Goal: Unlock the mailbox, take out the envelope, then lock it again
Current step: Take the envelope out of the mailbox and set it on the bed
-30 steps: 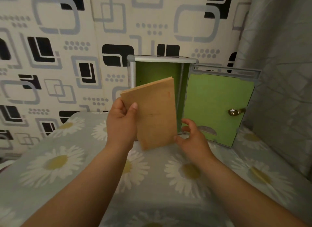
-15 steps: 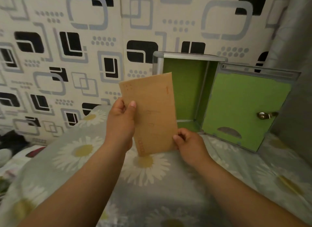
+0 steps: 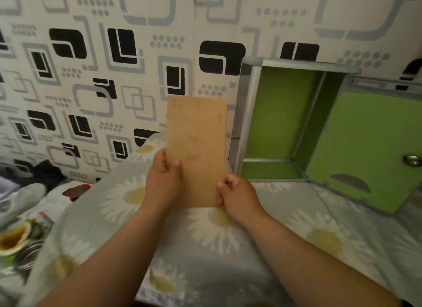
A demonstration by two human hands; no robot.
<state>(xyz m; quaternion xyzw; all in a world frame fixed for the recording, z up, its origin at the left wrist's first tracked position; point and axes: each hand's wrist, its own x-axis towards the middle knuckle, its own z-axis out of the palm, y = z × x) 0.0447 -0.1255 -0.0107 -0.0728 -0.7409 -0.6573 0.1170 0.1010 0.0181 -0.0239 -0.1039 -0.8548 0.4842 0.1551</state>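
Note:
A brown envelope (image 3: 196,146) stands upright in the air in front of me, left of the mailbox. My left hand (image 3: 162,178) grips its left edge with the thumb on the front. My right hand (image 3: 237,196) pinches its lower right corner. The mailbox (image 3: 249,114) is a grey metal box with a green inside, standing open against the wall. Its green door (image 3: 365,146) swings out to the right, with a brass lock (image 3: 412,161) near its right edge. No key shows in the lock from here.
The mailbox stands on a surface covered with a grey daisy-print cloth (image 3: 228,249). Patterned wallpaper (image 3: 114,55) rises behind. At the lower left lie a bowl (image 3: 13,240), metal dishes and dark clutter below the surface's edge.
The envelope has moved left, away from the open mailbox, and turned upright. My right hand, free a second ago, has taken hold of its lower right corner. My view has shifted left.

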